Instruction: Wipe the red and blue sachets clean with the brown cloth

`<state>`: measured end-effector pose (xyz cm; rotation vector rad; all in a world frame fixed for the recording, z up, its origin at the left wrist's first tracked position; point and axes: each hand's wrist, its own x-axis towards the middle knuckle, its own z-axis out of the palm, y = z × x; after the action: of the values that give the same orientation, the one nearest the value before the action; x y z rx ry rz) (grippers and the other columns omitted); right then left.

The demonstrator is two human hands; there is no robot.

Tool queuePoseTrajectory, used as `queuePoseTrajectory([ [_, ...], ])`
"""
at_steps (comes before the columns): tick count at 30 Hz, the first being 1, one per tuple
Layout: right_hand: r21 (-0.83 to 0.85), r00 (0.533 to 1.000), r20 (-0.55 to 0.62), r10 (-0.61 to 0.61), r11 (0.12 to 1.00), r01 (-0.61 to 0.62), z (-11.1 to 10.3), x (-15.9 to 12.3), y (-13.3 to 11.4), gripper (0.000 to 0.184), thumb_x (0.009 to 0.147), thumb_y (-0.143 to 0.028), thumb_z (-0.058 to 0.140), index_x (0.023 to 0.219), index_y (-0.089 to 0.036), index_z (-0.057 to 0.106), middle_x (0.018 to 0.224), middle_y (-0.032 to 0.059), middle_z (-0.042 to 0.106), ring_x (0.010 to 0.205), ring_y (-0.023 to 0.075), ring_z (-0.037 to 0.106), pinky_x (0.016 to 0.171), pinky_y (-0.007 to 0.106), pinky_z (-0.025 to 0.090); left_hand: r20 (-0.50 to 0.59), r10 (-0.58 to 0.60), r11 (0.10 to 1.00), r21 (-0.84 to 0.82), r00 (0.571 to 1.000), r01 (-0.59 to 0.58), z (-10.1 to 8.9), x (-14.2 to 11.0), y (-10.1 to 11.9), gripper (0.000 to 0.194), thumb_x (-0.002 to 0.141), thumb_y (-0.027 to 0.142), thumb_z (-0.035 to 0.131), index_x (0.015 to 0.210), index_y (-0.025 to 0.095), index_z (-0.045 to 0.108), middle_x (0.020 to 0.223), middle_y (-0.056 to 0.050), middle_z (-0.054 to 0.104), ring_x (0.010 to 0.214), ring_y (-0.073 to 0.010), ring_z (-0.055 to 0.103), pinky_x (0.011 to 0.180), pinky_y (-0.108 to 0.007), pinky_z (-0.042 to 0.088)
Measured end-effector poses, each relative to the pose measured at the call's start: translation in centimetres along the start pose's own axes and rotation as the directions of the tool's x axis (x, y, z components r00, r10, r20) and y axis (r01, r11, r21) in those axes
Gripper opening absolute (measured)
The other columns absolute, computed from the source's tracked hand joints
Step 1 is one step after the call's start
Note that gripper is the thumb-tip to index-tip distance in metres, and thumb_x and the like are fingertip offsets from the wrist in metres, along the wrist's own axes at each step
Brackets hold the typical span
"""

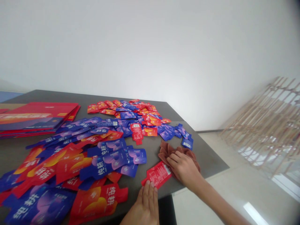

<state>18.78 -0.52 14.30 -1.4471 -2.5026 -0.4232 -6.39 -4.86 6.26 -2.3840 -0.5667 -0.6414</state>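
A red pouch (158, 175) lies flat near the table's front edge, its printed text side facing up. The outstretched fingers of my left hand (144, 206) rest on its narrow spout end, flat and close together. Over the pouch's right end, my right hand (182, 165) grips a bunched brown cloth (166, 149), which spreads out beyond the fingers. To the left of my hands sits a large heap of red and blue pouches (103, 164), overlapping one another.
Smaller red and blue pouches (140, 114) are scattered toward the back of the dark grey table (211, 156). Flat red printed packages (39, 115) are stacked at the left. A white wall (150, 56) rises behind, and a slatted wooden structure (264, 128) stands on the right.
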Motion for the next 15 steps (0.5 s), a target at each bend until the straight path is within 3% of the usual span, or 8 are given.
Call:
queuePoseTrajectory([
  [3,-0.013,0.993,-0.100,0.064,0.998,-0.066,-0.8,0.1,0.3,0.024,0.105,-0.014,0.050,0.100,-0.017,0.073,0.090,0.0091,0.071,0.088,0.0243,0.057,0.082,0.041,0.041,-0.028,-0.014,1.000,0.003,1.000,0.014,0.1,0.0,-0.1,0.038,0.100,0.024,0.046,0.113,0.009,0.077,0.112,-0.018,0.078,0.110,-0.0312,0.073,0.100,-0.049,0.044],
  [6,0.090,0.984,-0.175,0.042,0.996,-0.026,-2.2,0.2,-1.7,0.022,0.107,-0.022,0.054,0.117,-0.019,0.073,0.098,0.0095,0.072,0.089,0.0241,0.057,0.080,0.040,0.042,-0.022,-0.011,1.000,-0.009,1.000,0.011,-0.1,0.1,-0.1,0.038,0.101,0.025,0.045,0.115,0.008,0.076,0.114,-0.018,0.077,0.111,-0.0309,0.073,0.101,-0.048,0.044],
  [10,0.259,0.979,-0.075,-0.187,0.945,0.200,-3.0,0.7,-6.1,0.021,0.108,-0.024,0.054,0.120,-0.022,0.071,0.092,0.0076,0.071,0.086,0.0233,0.054,0.074,0.040,0.038,0.006,-0.025,0.998,-0.062,1.000,0.025,-0.1,-0.1,0.2,0.039,0.102,0.028,0.045,0.111,0.005,0.074,0.106,-0.019,0.078,0.098,-0.0297,0.074,0.098,-0.048,0.046],
  [12,0.285,0.970,-0.021,-0.244,0.928,0.240,-2.6,0.9,-7.5,0.017,0.107,-0.025,0.055,0.113,-0.021,0.071,0.092,0.0078,0.070,0.085,0.0234,0.052,0.071,0.040,0.036,0.039,-0.015,0.996,-0.088,0.999,0.018,0.2,-0.5,0.5,0.035,0.101,0.026,0.046,0.108,0.005,0.073,0.096,-0.018,0.078,0.089,-0.0285,0.073,0.093,-0.047,0.047],
  [15,0.229,0.965,0.031,-0.261,0.941,0.247,-1.6,1.1,-7.8,0.011,0.105,-0.025,0.060,0.103,-0.019,0.068,0.093,0.0065,0.069,0.089,0.0233,0.050,0.073,0.040,0.035,0.053,0.012,0.998,-0.066,0.999,-0.008,0.9,-0.9,0.8,0.033,0.099,0.021,0.047,0.113,0.005,0.072,0.094,-0.016,0.078,0.089,-0.0278,0.072,0.089,-0.045,0.048],
])
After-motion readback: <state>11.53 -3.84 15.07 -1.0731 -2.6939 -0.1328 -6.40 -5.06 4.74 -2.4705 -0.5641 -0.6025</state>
